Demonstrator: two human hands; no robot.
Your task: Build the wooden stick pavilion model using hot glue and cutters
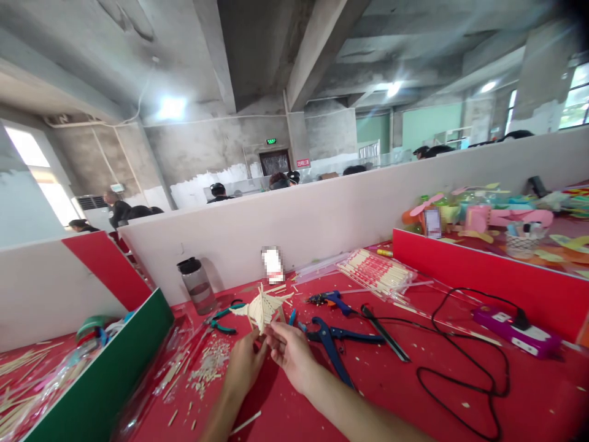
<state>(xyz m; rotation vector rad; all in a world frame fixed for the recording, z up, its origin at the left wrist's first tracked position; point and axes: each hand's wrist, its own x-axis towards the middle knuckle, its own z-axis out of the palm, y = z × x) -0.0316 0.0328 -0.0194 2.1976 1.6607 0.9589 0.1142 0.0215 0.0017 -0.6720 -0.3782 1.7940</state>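
Between my two hands, above the red table, is a small model of pale wooden sticks [261, 309], with a pointed top and flared corners like a roof. My left hand [247, 356] is closed on its lower left side. My right hand [293, 351] has its thumb and fingers pinched at the lower right edge. The fingertips are partly hidden. Just left of the model lie teal-handled pliers [224, 320]. On the right, close to my right hand, are a dark blue cutter tool with long handles [332, 344] and a blue glue gun [335, 301].
Stick offcuts [209, 368] are heaped on the left. A water bottle [197, 285] and a phone [273, 265] stand by the white partition [322, 215]. Bundled sticks [377, 273], a utility knife [385, 334] and a purple power strip [515, 330] with a looping black cable lie right.
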